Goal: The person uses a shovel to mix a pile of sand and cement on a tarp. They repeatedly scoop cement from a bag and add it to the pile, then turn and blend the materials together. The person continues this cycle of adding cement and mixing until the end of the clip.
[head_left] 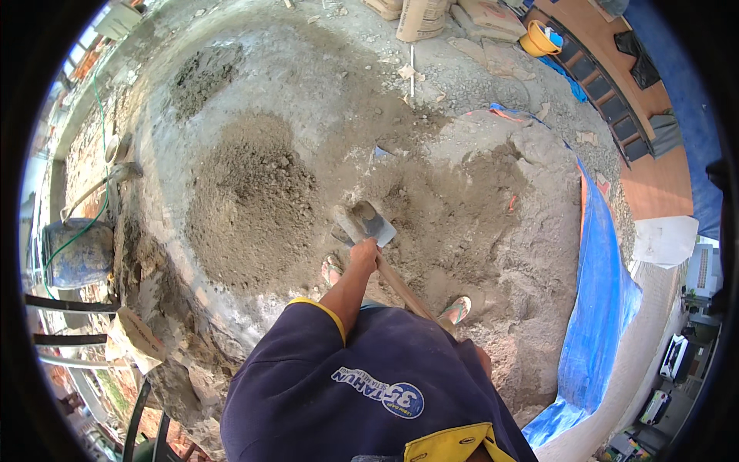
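Observation:
My left hand (365,254) is closed round the wooden handle of a shovel (402,288), close to its blade. The metal blade (371,223) is over the ground ahead of my feet, with some grey material on it. Only a sliver of my right hand (483,360) shows beside my dark shirt, in line with the upper handle; its fingers are hidden. Left of the blade spreads a heap of damp grey-brown sandy mix (254,192). On the right lies a broader bank of sand (469,200). My sandalled feet stand on either side of the handle.
A blue tarp (596,269) edges the sand at right. Paper sacks (422,19) and a yellow bucket (536,38) stand at the back. At far left are a dark barrel (79,254), a green hose (103,146) and a long-handled tool (88,192). A smaller dark heap (204,77) lies farther off.

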A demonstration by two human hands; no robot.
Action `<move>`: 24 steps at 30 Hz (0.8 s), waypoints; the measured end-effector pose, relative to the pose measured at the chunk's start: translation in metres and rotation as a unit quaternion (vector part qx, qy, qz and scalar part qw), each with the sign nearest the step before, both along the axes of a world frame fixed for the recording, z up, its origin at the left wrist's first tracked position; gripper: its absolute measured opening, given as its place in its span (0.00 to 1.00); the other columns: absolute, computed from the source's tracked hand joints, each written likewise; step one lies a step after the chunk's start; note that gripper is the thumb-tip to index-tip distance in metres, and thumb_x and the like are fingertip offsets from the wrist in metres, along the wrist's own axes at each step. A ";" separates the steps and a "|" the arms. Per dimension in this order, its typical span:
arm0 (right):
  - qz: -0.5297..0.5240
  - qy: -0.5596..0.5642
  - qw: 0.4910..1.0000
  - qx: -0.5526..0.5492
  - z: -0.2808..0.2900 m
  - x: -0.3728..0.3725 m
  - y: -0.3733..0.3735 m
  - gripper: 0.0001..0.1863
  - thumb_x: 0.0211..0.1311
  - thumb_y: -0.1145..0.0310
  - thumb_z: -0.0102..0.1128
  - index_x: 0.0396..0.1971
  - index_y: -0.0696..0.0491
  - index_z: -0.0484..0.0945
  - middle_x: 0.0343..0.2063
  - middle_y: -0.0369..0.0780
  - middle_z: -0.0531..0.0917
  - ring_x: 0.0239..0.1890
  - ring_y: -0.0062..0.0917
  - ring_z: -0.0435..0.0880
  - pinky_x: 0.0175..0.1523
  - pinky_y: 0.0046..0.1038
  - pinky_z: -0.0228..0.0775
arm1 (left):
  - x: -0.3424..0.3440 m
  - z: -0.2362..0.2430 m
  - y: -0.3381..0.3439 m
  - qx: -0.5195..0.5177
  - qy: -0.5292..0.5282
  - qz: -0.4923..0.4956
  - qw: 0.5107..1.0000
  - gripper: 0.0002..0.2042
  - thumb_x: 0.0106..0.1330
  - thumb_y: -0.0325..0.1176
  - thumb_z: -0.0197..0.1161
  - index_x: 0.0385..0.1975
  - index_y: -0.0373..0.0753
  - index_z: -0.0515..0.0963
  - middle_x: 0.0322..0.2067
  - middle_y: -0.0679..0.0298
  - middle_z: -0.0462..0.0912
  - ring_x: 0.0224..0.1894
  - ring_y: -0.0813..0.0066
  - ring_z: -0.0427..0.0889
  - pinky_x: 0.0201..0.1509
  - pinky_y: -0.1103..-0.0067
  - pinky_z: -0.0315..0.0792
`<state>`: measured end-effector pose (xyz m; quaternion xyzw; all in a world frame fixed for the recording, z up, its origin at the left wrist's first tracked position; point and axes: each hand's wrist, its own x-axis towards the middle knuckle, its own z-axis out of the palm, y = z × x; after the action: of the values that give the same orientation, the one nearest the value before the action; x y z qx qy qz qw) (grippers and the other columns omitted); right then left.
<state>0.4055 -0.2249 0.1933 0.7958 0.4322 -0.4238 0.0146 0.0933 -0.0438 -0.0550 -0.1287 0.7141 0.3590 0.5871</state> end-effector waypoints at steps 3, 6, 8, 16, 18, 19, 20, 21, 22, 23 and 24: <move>0.233 0.082 0.946 0.212 0.024 -0.003 0.040 0.18 0.62 0.55 0.56 0.45 0.51 0.76 0.38 0.47 0.82 0.42 0.43 0.81 0.45 0.39 0.72 | -0.014 -0.021 0.001 -0.006 0.015 0.069 0.998 0.09 0.58 0.35 0.60 0.31 0.36 0.79 0.30 0.56 0.83 0.35 0.62 0.82 0.38 0.70 0.74; 0.248 0.096 0.936 0.231 0.048 -0.036 0.085 0.24 0.60 0.48 0.59 0.45 0.53 0.76 0.37 0.45 0.81 0.37 0.39 0.82 0.43 0.36 0.72 | -0.065 -0.042 -0.004 0.016 0.073 0.024 0.997 0.11 0.58 0.33 0.59 0.35 0.32 0.78 0.31 0.54 0.82 0.35 0.61 0.82 0.39 0.70 0.74; 0.254 0.108 0.913 0.301 0.059 -0.072 0.109 0.31 0.59 0.43 0.58 0.47 0.57 0.74 0.37 0.45 0.80 0.34 0.36 0.81 0.42 0.35 0.72 | -0.112 -0.049 -0.020 0.062 0.207 -0.129 0.968 0.12 0.59 0.32 0.59 0.37 0.30 0.77 0.32 0.52 0.82 0.34 0.60 0.82 0.40 0.69 0.75; 0.358 0.103 0.883 0.284 0.055 -0.208 0.170 0.24 0.63 0.52 0.57 0.46 0.59 0.75 0.38 0.48 0.79 0.35 0.39 0.81 0.44 0.35 0.72 | -0.288 -0.054 -0.099 -0.054 0.011 0.305 0.951 0.19 0.61 0.31 0.52 0.49 0.26 0.69 0.30 0.51 0.78 0.28 0.59 0.80 0.26 0.67 0.74; 0.368 0.086 0.879 0.292 0.036 -0.213 0.181 0.21 0.63 0.55 0.57 0.44 0.59 0.76 0.38 0.47 0.80 0.35 0.40 0.82 0.43 0.35 0.73 | -0.316 -0.068 -0.126 -0.103 -0.026 0.310 0.945 0.10 0.65 0.31 0.48 0.43 0.36 0.69 0.18 0.63 0.70 0.15 0.74 0.73 0.17 0.75 0.71; 0.355 0.082 0.886 0.286 0.022 -0.209 0.186 0.20 0.63 0.58 0.58 0.45 0.59 0.75 0.38 0.47 0.80 0.35 0.38 0.82 0.42 0.34 0.74 | -0.325 -0.075 -0.139 -0.097 -0.029 0.329 0.939 0.16 0.64 0.35 0.48 0.48 0.33 0.70 0.27 0.54 0.76 0.25 0.63 0.78 0.25 0.70 0.73; 0.337 0.076 0.894 0.284 0.006 -0.201 0.191 0.19 0.62 0.62 0.59 0.46 0.59 0.75 0.37 0.47 0.81 0.35 0.36 0.82 0.41 0.32 0.75 | -0.332 -0.080 -0.151 -0.065 -0.033 0.330 0.941 0.15 0.65 0.36 0.46 0.46 0.36 0.70 0.26 0.56 0.76 0.23 0.64 0.77 0.26 0.69 0.73; 0.315 0.069 0.903 0.285 -0.010 -0.188 0.193 0.18 0.61 0.65 0.60 0.47 0.59 0.75 0.37 0.47 0.81 0.35 0.34 0.82 0.40 0.31 0.76 | -0.342 -0.084 -0.157 -0.073 -0.061 0.323 0.942 0.13 0.66 0.36 0.45 0.43 0.37 0.69 0.24 0.57 0.74 0.22 0.65 0.75 0.26 0.69 0.73; 0.261 0.054 0.937 0.226 -0.026 -0.171 0.193 0.17 0.60 0.65 0.60 0.45 0.59 0.76 0.37 0.47 0.82 0.37 0.35 0.82 0.41 0.32 0.75 | -0.350 -0.085 -0.161 -0.091 -0.078 0.305 0.945 0.11 0.66 0.36 0.44 0.42 0.40 0.69 0.24 0.58 0.74 0.22 0.66 0.74 0.26 0.68 0.73; 0.203 0.046 0.964 0.165 -0.042 -0.154 0.190 0.15 0.59 0.66 0.60 0.44 0.58 0.77 0.38 0.47 0.82 0.38 0.37 0.82 0.42 0.32 0.74 | -0.355 -0.085 -0.162 -0.110 -0.088 0.313 0.939 0.11 0.66 0.36 0.43 0.43 0.42 0.68 0.23 0.60 0.73 0.22 0.67 0.74 0.25 0.68 0.72; 0.125 0.043 0.987 0.090 -0.056 -0.135 0.182 0.14 0.59 0.66 0.60 0.42 0.57 0.77 0.38 0.46 0.82 0.40 0.38 0.83 0.43 0.33 0.73 | -0.363 -0.081 -0.160 -0.122 -0.108 0.335 0.928 0.10 0.67 0.36 0.43 0.43 0.44 0.69 0.23 0.63 0.73 0.20 0.69 0.73 0.23 0.71 0.72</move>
<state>0.2708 -0.0431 0.1370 0.7147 0.5650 -0.4118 -0.0224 -0.2693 -0.2036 -0.1363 -0.4689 0.6005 0.4285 0.4857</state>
